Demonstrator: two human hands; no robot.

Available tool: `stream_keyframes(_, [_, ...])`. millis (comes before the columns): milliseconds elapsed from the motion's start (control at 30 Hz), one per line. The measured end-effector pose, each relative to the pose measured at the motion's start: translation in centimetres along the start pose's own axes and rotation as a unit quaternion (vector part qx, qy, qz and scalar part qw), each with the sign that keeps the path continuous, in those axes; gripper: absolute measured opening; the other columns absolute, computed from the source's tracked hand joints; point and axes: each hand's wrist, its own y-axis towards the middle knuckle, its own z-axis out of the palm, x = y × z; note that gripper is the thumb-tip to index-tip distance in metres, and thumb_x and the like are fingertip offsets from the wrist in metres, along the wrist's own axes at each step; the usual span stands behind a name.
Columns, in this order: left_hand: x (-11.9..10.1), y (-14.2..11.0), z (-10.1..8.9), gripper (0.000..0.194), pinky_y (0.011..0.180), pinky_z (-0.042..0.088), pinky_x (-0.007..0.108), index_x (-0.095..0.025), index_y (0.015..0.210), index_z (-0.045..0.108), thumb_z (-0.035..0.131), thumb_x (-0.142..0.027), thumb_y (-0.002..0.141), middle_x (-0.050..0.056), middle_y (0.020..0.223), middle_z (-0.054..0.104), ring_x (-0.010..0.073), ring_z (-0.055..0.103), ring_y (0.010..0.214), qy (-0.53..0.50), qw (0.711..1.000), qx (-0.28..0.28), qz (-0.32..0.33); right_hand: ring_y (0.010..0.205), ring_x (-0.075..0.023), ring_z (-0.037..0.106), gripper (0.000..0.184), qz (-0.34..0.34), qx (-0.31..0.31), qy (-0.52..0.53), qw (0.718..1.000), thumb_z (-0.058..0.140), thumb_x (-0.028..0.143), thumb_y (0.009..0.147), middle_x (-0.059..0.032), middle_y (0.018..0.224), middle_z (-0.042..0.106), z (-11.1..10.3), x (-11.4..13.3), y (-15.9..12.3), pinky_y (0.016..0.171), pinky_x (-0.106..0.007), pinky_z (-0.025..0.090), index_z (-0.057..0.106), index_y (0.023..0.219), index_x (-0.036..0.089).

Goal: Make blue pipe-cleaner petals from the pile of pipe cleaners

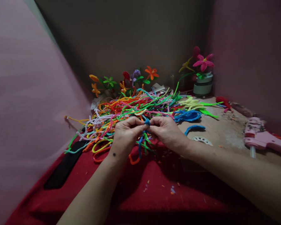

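Observation:
Between my two hands is a blue pipe cleaner (147,122), bent into a small curl, with one end seeming to hang below. My left hand (128,131) pinches it from the left with thumb and forefinger. From the right, my right hand (167,131) pinches the same piece, and the fingertips of both hands nearly meet. Just behind the hands lies a large tangled heap of many-coloured pipe cleaners (131,107). A bundle of blue pipe cleaners (188,116) and a short loose blue piece (194,128) lie to the right of my right hand.
A pink glue gun (259,137) lies at the right. Fuzzy flowers (152,72) stand at the back, with a pink flower (203,62) by a pale green container (202,85). A flat black object (65,165) rests on the red cloth (96,175) at left. Small scraps dot the cloth.

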Motion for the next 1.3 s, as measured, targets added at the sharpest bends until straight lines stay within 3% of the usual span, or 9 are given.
stream_keyframes(133, [0.3,0.0,0.0,0.015,0.041,0.032,0.019,-0.015,0.057,0.059,0.071,-0.023,0.059,-0.005,0.048,0.047,0.0061,0.041,0.043,0.039,0.999,-0.025,0.025,0.049,-0.0079,0.037,0.020,-0.038,-0.007,-0.062,0.997,0.055,0.023,0.073,0.0047,0.050,0.042,0.0,-0.2,0.1,0.048,-0.022,0.029,0.047,0.056,0.017])
stream_keyframes(367, [0.3,0.3,-0.1,0.009,0.041,0.031,0.018,-0.017,0.073,0.063,0.062,-0.025,0.070,-0.004,0.054,0.052,0.0062,0.041,0.045,0.079,0.996,0.024,0.043,0.052,-0.0084,0.038,0.018,-0.092,0.008,-0.183,0.979,0.051,0.018,0.074,0.0034,0.054,0.045,0.1,-0.4,0.1,0.050,-0.023,0.026,0.048,0.057,0.016])
stream_keyframes(600, [1.0,-0.2,0.0,0.011,0.052,0.038,0.020,-0.018,0.071,0.059,0.054,-0.025,0.078,-0.002,0.067,0.059,0.0091,0.049,0.057,0.180,0.975,-0.041,0.124,0.045,-0.0056,0.025,0.027,0.011,0.056,-0.091,0.994,0.051,0.025,0.073,0.0067,0.045,0.031,0.0,0.4,0.2,0.044,-0.023,0.019,0.043,0.049,0.016])
stream_keyframes(800, [1.2,-0.8,0.5,0.010,0.059,0.040,0.021,-0.019,0.072,0.059,0.052,-0.021,0.079,-0.001,0.068,0.060,0.0105,0.052,0.061,0.280,0.930,-0.084,0.223,0.039,-0.0050,0.025,0.024,0.081,0.051,-0.037,0.995,0.052,0.023,0.068,0.0076,0.039,0.031,0.4,0.4,0.1,0.041,-0.022,0.017,0.041,0.047,0.017])
stream_keyframes(933, [1.2,-0.4,0.4,0.010,0.051,0.038,0.020,-0.019,0.072,0.057,0.053,-0.026,0.078,-0.002,0.062,0.055,0.0092,0.048,0.053,0.217,0.962,-0.071,0.151,0.038,-0.0048,0.025,0.022,0.084,0.045,-0.022,0.995,0.053,0.022,0.067,0.0079,0.039,0.032,0.4,0.2,0.1,0.039,-0.022,0.016,0.041,0.049,0.018])
stream_keyframes(1033, [1.0,0.5,-0.2,0.014,0.041,0.030,0.019,-0.018,0.071,0.056,0.056,-0.030,0.076,-0.005,0.051,0.045,0.0067,0.038,0.042,0.090,0.995,0.024,0.027,0.038,-0.0050,0.027,0.022,0.068,0.038,-0.040,0.996,0.052,0.021,0.068,0.0071,0.040,0.035,0.3,-0.1,0.2,0.039,-0.021,0.017,0.042,0.049,0.017])
stream_keyframes(1133, [1.1,1.1,-0.8,0.017,0.038,0.024,0.018,-0.017,0.073,0.057,0.061,-0.033,0.073,-0.006,0.049,0.043,0.0055,0.034,0.039,0.021,0.992,0.119,-0.042,0.039,-0.0056,0.032,0.022,0.070,0.042,-0.069,0.994,0.050,0.019,0.069,0.0052,0.041,0.040,0.2,-0.2,0.2,0.040,-0.021,0.020,0.045,0.049,0.016])
stream_keyframes(1200, [1.4,1.1,-0.8,0.016,0.040,0.027,0.019,-0.017,0.072,0.058,0.061,-0.033,0.073,-0.005,0.050,0.045,0.0061,0.036,0.041,0.044,0.993,0.106,-0.020,0.040,-0.0060,0.035,0.023,0.075,0.041,-0.080,0.993,0.050,0.020,0.071,0.0040,0.042,0.043,0.2,-0.3,0.2,0.041,-0.022,0.022,0.046,0.049,0.016])
stream_keyframes(1300, [1.6,0.6,-0.3,0.011,0.048,0.035,0.020,-0.017,0.068,0.060,0.061,-0.028,0.072,-0.003,0.057,0.052,0.0083,0.044,0.050,0.165,0.980,0.000,0.108,0.039,-0.0058,0.033,0.028,0.086,0.030,-0.094,0.991,0.049,0.023,0.074,0.0040,0.041,0.041,0.3,-0.2,0.2,0.041,-0.022,0.020,0.044,0.048,0.016])
